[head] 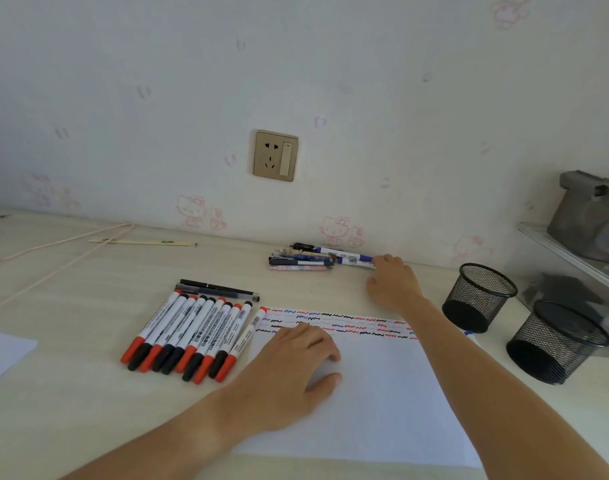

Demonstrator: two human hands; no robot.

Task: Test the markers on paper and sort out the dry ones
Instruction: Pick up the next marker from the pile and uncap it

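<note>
Flat on the scribbled paper (pixel 365 393), the left hand (pixel 289 368) presses with relaxed fingers. Right hand (pixel 393 282) grips a blue marker (pixel 356 260) at the far pen pile (pixel 301 259). Sorted markers (pixel 192 334) read "WHITEBOARD".

The paper (pixel 365 393) is white, crossed just beyond the left hand's fingers (pixel 317 336) by rows of red, blue and black squiggles (pixel 341 322). Left of those fingers lie white-barrelled markers (pixel 189 332) with red and black caps in a mixed row, and two black pens (pixel 220 289) past them. At the right hand's fingers (pixel 386 263) is a white marker with a blue cap (pixel 355 260), beside blue, black and pink pens (pixel 301 259). The counter (pixel 88 393) is pale cream woodgrain. Two black mesh cups (pixel 479 296) stand right of the right hand. The wall (pixel 296 64) is white with faint pink cartoon cats; its socket (pixel 276 155) is gold.
</note>
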